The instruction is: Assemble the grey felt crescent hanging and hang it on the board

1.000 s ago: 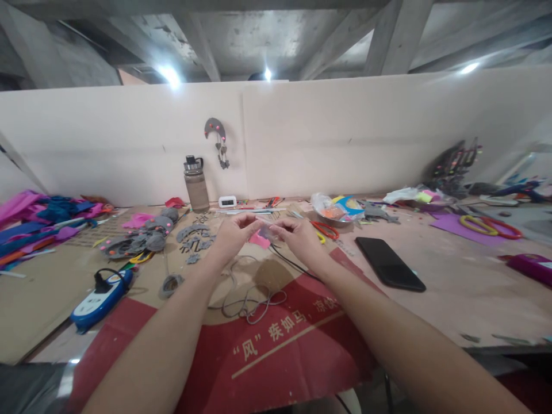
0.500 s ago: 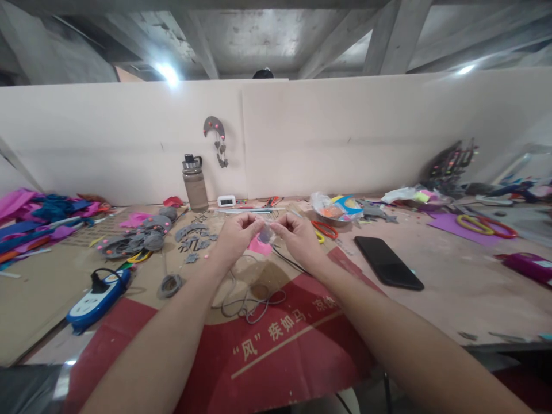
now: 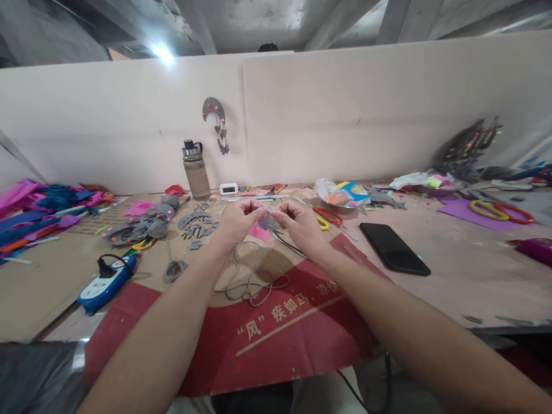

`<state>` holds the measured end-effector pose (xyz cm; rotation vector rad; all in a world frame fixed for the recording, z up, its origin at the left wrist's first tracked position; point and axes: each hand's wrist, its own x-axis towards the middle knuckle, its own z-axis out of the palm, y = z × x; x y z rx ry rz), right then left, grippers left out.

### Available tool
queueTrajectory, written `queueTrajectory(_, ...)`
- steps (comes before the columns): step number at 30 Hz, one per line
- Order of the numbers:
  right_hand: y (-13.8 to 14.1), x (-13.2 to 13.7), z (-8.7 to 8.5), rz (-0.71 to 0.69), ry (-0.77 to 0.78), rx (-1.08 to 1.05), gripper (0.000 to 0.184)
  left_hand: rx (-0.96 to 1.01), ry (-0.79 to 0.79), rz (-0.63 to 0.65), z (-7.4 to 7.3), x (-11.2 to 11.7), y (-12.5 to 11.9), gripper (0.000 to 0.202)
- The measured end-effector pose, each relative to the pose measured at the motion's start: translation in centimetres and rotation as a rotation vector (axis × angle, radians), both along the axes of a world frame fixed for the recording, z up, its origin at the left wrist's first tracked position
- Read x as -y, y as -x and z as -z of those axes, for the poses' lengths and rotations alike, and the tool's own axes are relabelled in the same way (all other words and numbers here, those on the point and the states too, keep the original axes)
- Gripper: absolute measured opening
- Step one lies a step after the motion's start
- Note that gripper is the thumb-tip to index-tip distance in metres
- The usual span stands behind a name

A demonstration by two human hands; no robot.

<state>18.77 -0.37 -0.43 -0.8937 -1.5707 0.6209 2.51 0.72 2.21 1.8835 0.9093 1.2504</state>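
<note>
Both hands point(image 3: 240, 223) point(image 3: 297, 225) are pinching a translucent scrap point(image 3: 268, 222) above a desk point(image 3: 466, 270), partition point(image 3: 345, 126) standing at twelve o'clock, cardboard point(image 3: 293, 348) reading “风”疾如马 at six.

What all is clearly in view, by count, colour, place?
bottle: 1, grey-brown, by the wall
crescent ornament: 1, grey, on the wall
small device: 1, white, beside bottle
power strip: 1, blue-white, left
scraps: many, mixed, far left
phone: 1, black, right
looped handles: several, yellow or red, mostly right
cut pieces: several, grey, left of hands
cord: count unclear, grey, on cardboard
printed cardboard: 1, red-tan, under hands
clear piece: 1, transparent, between hands
left hand: 1, bare, centre
right hand: 1, bare, centre
</note>
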Motion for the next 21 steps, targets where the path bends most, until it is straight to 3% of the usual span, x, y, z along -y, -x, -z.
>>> queueTrajectory(6,0.0,0.4,-0.4,0.01,-0.036,0.013,0.02,-0.172,-0.181,-0.102,-0.8,0.9,-0.3,0.014)
queueTrajectory(14,0.0,0.5,-0.8,0.077,-0.076,0.017,0.023,0.052,0.075,0.06,-0.1,0.0,-0.4,0.027)
queueTrajectory(21,0.5,-0.1,0.0,-0.103,0.061,0.011,0.028,-0.092,-0.073,-0.169,-0.7,0.5,0.0,0.02)
